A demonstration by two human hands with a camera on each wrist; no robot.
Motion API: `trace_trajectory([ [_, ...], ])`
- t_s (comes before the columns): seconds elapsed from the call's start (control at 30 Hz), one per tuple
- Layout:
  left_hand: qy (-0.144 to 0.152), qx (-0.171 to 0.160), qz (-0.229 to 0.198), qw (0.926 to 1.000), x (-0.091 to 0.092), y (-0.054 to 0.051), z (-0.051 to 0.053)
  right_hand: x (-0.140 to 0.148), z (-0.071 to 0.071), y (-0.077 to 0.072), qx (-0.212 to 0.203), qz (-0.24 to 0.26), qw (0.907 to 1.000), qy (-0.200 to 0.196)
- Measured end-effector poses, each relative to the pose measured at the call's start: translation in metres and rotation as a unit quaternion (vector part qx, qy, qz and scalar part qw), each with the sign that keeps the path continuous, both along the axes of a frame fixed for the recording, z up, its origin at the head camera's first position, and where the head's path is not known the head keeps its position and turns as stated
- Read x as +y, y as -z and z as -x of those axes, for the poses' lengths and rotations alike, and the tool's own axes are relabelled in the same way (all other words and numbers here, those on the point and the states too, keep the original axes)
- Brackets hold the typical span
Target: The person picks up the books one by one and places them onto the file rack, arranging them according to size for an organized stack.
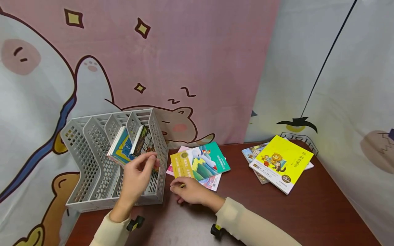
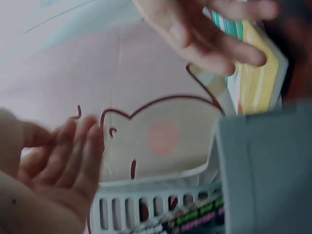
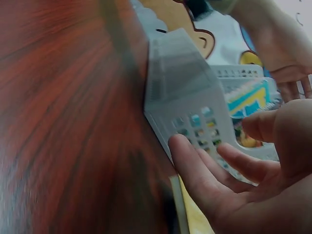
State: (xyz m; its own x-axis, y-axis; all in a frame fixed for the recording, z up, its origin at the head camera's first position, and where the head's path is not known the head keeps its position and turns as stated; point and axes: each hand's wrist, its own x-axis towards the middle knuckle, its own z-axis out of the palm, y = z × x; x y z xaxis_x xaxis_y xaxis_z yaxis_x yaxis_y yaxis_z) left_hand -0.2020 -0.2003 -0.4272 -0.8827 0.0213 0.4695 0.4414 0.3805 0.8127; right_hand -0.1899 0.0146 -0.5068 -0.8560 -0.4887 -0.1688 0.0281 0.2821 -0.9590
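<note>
My left hand [image 1: 135,179] is raised over the front of the grey file organizer [image 1: 92,204], its fingers loosely bent with nothing between them. In the left wrist view the same hand [image 2: 63,170] is empty too. My right hand [image 1: 192,190] hovers at the near edge of a teal and yellow picture book [image 1: 204,160]; whether it touches the book is hard to tell. Its fingers [image 3: 195,170] are spread and hold nothing in the right wrist view. Books with blue-yellow [image 1: 123,145] and dark covers [image 1: 144,140] stand in the organizer's two right-hand slots.
Under the teal book lies a pink book [image 1: 213,182]. A yellow book [image 1: 281,162] rests on other books at the right of the dark red table [image 1: 246,215]. Behind the table hangs a pink and white cartoon curtain [image 1: 209,68].
</note>
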Motion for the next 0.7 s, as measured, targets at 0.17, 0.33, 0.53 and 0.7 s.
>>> trace_trajectory([
  [0.17,0.083,-0.114,0.031,0.9895,0.018,0.011,-0.003,0.027,0.0,-0.007,-0.016,0.028,0.9995,0.006],
  [0.33,0.113,-0.166,0.038,0.979,0.037,0.02,-0.005,0.057,0.0,-0.009,-0.023,0.043,0.9987,0.018],
  [0.53,0.161,-0.195,0.064,0.9653,0.064,0.037,-0.005,0.098,-0.003,-0.007,-0.027,0.038,0.9982,0.038],
  [0.7,0.196,-0.211,0.087,0.9536,0.087,0.055,-0.006,0.126,-0.007,-0.006,-0.022,0.036,0.9982,0.043],
])
